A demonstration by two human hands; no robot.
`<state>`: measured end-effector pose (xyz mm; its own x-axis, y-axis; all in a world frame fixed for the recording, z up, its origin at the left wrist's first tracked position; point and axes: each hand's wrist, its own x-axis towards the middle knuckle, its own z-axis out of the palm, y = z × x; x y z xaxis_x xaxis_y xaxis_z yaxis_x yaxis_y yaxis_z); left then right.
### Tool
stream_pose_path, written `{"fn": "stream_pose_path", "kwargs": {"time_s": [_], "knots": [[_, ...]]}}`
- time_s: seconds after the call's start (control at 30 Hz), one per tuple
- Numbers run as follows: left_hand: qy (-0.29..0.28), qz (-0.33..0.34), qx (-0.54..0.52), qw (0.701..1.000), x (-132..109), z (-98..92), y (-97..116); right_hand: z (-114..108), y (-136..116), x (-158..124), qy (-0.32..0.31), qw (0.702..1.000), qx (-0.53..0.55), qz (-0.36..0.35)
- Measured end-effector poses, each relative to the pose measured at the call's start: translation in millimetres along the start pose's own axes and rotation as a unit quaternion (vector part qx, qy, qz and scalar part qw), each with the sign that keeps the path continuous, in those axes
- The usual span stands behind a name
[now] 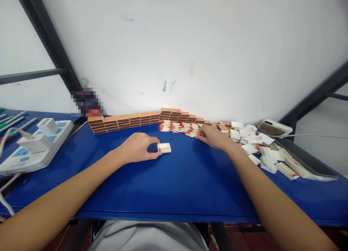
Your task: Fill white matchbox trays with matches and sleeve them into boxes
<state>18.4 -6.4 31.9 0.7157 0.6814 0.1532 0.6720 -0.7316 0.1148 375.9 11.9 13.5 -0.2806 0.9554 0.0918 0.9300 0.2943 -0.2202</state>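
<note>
My left hand (138,148) pinches a small white matchbox tray (166,148) by its left end, on the blue tabletop. A few red-tipped matches lie inside that tray. At the right end of a spread of loose matches (178,127), my right hand (210,136) has its fingers bent together at the edge of the pile. What those fingertips hold, if anything, is too small to make out. Behind the matches stand stacked brown-sided matchboxes (136,119) in a long row against the wall.
Several white matchbox trays (251,139) lie jumbled at the right, near a dark flat device (310,158) and a white box-shaped device (274,128) with a cable. A white power strip (58,135) with plugged-in chargers sits at the left. Dark metal frame bars rise on both sides.
</note>
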Motion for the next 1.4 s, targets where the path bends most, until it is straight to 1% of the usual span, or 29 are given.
{"fn": "stream_pose_path", "kwargs": {"time_s": [0.17, 0.3, 0.43, 0.67, 0.87, 0.97, 1.1, 1.4], "knots": [[0.003, -0.002, 0.01, 1.0, 0, 0.6, 0, 1, -3, -1, 0.02, 1.0, -0.009, -0.016], [0.004, 0.003, 0.008, 1.0, 0, -0.4, 2, 8, -15, 1, 0.031, 0.999, -0.018, -0.026], [-0.008, -0.003, 0.012, 1.0, 0, -2.0, 5, 15, -25, 2, 0.047, 0.998, -0.041, -0.03], [-0.006, 0.005, 0.009, 1.0, -1, 0.3, 7, 22, -22, 6, 0.087, 0.995, -0.013, -0.045], [0.006, 0.018, 0.002, 1.0, -2, 2.1, 7, 27, -21, 8, 0.1, 0.994, -0.01, -0.033], [0.017, 0.024, 0.003, 1.0, -1, 2.5, 7, 27, -22, 8, 0.096, 0.995, -0.021, -0.02], [0.017, 0.027, 0.005, 0.999, -1, 2.8, 6, 27, -22, 9, 0.083, 0.996, -0.033, -0.015], [0.003, 0.017, 0.01, 1.0, -1, 1.1, 6, 25, -20, 8, 0.077, 0.996, -0.024, -0.035]]}}
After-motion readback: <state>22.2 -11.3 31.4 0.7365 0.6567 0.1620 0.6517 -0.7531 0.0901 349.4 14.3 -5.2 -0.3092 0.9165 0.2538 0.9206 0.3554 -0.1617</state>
